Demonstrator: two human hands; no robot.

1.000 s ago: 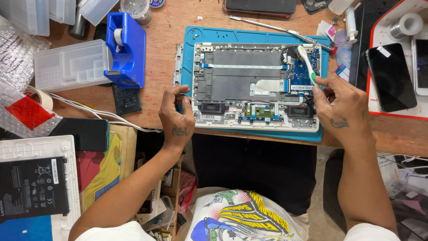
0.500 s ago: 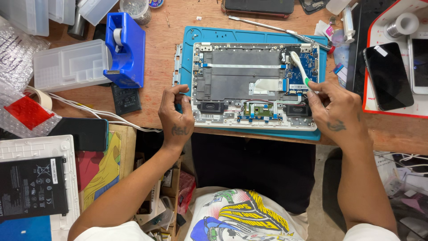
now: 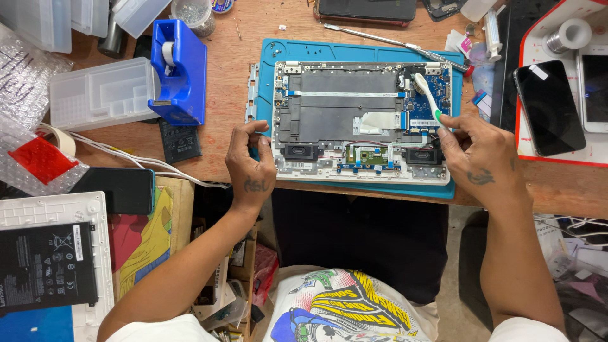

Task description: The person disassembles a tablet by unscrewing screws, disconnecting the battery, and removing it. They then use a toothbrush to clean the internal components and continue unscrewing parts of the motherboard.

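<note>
An opened laptop base (image 3: 354, 120) lies on a blue work mat (image 3: 354, 52), its grey plate, blue circuit board and speakers exposed. My right hand (image 3: 478, 155) pinches the green end of a white toothbrush (image 3: 425, 92), whose bristle head rests on the blue circuit board (image 3: 434, 101) at the upper right of the base. My left hand (image 3: 249, 166) grips the lower left corner of the laptop base and the mat edge, fingers curled.
A blue tape dispenser (image 3: 183, 69) and a clear plastic organizer (image 3: 101, 92) stand left of the mat. Phones (image 3: 548, 107) lie on a red-edged tray at right. A metal pry tool (image 3: 392, 39) lies above the mat. A black battery (image 3: 44, 266) sits lower left.
My right hand has drawn the toothbrush a little down and left across the circuit board. The left hand has stayed at the corner.
</note>
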